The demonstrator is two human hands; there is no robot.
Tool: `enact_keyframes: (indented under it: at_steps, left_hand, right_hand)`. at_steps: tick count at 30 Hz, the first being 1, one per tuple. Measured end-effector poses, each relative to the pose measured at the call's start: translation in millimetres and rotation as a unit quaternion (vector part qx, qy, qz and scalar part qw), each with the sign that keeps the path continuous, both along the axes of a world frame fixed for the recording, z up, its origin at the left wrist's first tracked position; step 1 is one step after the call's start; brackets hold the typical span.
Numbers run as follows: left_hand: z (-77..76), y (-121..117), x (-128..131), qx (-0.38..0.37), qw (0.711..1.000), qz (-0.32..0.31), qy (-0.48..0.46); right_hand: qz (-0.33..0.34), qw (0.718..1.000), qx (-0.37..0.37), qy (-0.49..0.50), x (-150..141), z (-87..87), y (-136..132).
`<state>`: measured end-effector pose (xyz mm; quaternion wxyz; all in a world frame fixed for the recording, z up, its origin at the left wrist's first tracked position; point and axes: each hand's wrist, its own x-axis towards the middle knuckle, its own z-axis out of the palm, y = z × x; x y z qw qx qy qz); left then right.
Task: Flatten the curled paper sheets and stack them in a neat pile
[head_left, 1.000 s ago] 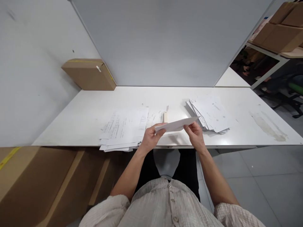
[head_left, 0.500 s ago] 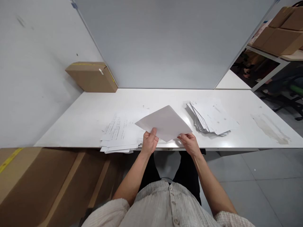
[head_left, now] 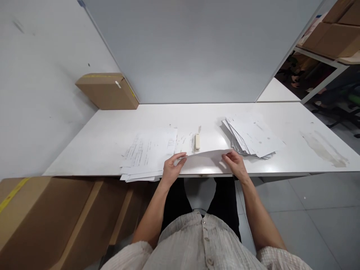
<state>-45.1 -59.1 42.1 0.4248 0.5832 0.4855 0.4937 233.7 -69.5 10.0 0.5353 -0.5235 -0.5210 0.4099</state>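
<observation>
Both my hands hold a white sheet of paper (head_left: 206, 160) low over the front edge of the white table (head_left: 281, 165). My left hand (head_left: 172, 168) pinches its left end, and my right hand (head_left: 235, 165) grips its right end. The sheet bows upward between them. Just beyond it lies a small cream stapler (head_left: 197, 142). A spread stack of printed papers (head_left: 149, 153) lies left of my left hand. A fanned pile of papers (head_left: 253, 138) lies right of my right hand.
A cardboard box (head_left: 108, 90) sits at the table's back left corner against grey partition panels. Large cardboard boxes (head_left: 50, 221) stand on the floor to my left. Shelving with more boxes (head_left: 334, 33) is at the upper right. A smudge (head_left: 323, 150) marks the table's right side.
The sheet was lifted and tilted up facing me half a second ago; now it is lowered to the table's front edge, curved between both hands. The stapler shows again behind it.
</observation>
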Motion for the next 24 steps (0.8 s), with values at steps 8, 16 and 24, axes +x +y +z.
enact_keyframes:
  at_steps: [8, 16, 24]
  left_hand:
    - [8.3, 2, 1, -0.004, 1.0, -0.002, 0.021]
    - [10.9, 4, -2, -0.054, 0.995, -0.069, 0.049]
    - [8.4, 1, 9, -0.136, 0.982, 0.021, -0.13]
  right_hand:
    - [-0.018, 0.999, -0.014, -0.036, 1, 5.3, 4]
    - [0.008, 0.998, -0.028, -0.054, 0, 3.8, 4]
    - [-0.005, 0.986, -0.034, 0.164, -3, 21.9, 0]
